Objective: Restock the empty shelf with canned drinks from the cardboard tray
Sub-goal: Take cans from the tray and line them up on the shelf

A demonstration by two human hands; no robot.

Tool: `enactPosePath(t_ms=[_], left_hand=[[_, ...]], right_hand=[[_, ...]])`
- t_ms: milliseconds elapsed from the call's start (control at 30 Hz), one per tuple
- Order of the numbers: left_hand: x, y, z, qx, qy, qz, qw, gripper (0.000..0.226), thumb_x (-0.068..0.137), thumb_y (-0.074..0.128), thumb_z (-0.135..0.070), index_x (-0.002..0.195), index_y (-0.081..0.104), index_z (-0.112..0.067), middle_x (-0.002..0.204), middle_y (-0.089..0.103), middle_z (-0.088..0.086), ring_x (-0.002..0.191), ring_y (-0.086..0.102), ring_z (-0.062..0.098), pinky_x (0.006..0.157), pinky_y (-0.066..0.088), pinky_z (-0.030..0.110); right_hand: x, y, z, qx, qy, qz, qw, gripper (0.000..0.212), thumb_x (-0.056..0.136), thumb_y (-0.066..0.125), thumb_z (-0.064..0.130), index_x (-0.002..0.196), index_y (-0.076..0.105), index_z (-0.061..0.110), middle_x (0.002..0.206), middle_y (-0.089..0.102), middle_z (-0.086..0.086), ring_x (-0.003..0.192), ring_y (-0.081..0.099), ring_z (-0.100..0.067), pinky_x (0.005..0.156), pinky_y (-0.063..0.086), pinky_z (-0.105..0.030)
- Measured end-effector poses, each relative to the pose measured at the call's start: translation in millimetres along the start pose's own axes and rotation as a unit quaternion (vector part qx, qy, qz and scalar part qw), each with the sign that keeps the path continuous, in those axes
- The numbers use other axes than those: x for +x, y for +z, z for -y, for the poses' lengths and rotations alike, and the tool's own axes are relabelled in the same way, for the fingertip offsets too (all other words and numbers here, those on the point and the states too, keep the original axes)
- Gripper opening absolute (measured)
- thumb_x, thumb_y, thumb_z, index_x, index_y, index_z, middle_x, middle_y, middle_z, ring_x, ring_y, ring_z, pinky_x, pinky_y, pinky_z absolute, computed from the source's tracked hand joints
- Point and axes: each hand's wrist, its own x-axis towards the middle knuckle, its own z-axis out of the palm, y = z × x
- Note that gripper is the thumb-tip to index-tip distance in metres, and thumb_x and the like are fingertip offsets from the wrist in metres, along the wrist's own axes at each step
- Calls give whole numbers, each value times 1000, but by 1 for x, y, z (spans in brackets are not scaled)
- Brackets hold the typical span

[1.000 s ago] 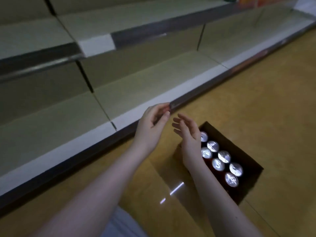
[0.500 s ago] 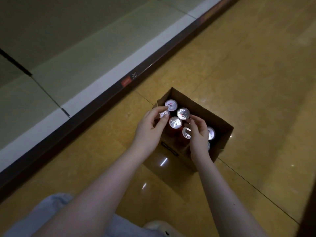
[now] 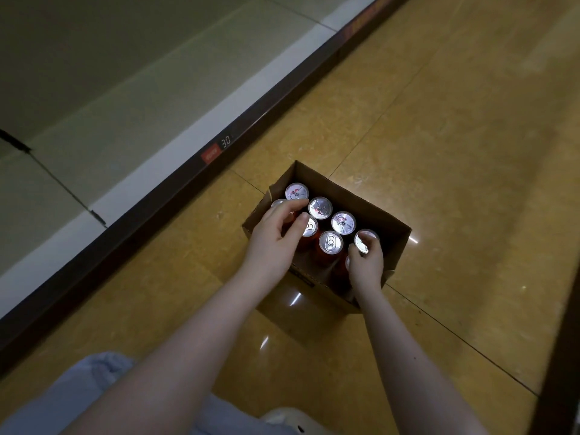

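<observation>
One silver-topped can (image 3: 364,240) is pinched by the right grip (image 3: 367,265) in the cardboard tray (image 3: 345,199); left grip (image 3: 273,243) curls, seemingly round another.

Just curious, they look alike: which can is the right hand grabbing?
The rightmost can in the cardboard tray; only it has the right hand curled round its top.
</observation>
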Motion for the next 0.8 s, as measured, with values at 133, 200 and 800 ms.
enactPosePath(t_ms=[133,200,800], left_hand=[[-2,-1,-3,8,2,2,1000,29,95,47,-27,122,55,-29,128,53,-8,117,50,7,94,44,22],[-3,-2,-5,10,2,1,1000,29,95,47,-27,123,55,-28,128,53,-9,116,50,5,90,42,15],[-11,-6,-9,10,5,2,1000,28,95,47,-28,122,55,-29,125,53,-12,115,51,5,92,44,19]], right_hand=[[4,2,-6,-12,14,3,1000,39,88,55,15,127,50,18,132,51,-8,117,50,-24,101,44,-46],[5,3,-9,-15,19,2,1000,41,88,56,16,128,49,18,134,50,-8,122,48,-27,102,43,-47],[11,9,-31,-223,73,59,970,74,77,74,14,136,29,10,139,33,-22,123,43,-44,100,43,-51]])
